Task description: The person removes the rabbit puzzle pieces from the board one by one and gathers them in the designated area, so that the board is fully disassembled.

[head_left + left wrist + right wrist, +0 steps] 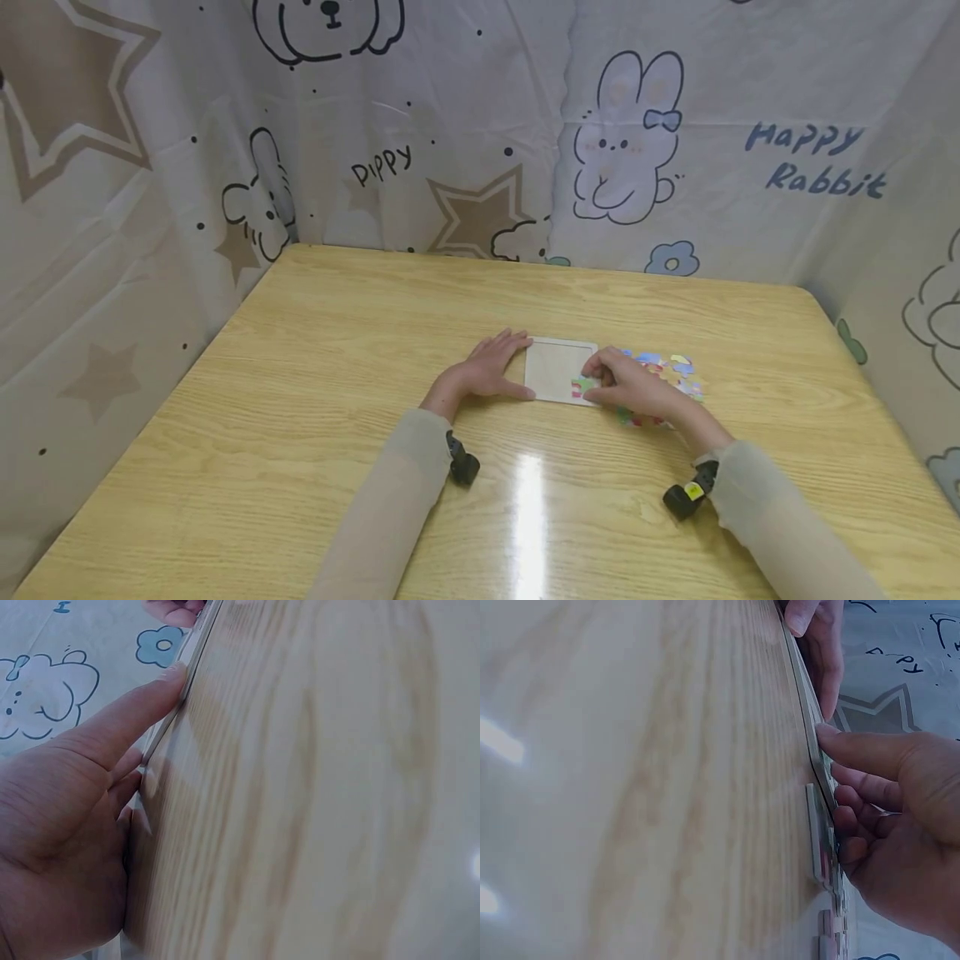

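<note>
A shallow pale puzzle tray (551, 367) with a raised rim lies flat on the table. My left hand (491, 367) is spread along its left side, forefinger at the far corner and thumb at the near one. In the left wrist view that thumb (154, 697) lies straight against the tray's edge. Over the tray's near right corner, my right hand (633, 386) pinches a green and pink jigsaw piece (581, 387) between thumb and fingertips. Its other fingers curl inward in the right wrist view. Part of the piece is hidden by the hand.
Several colourful loose jigsaw pieces (678, 371) lie close together right of the tray, partly under my right hand and wrist. The wooden table (337, 358) is bordered by a printed cloth (465, 125) at the back and both sides.
</note>
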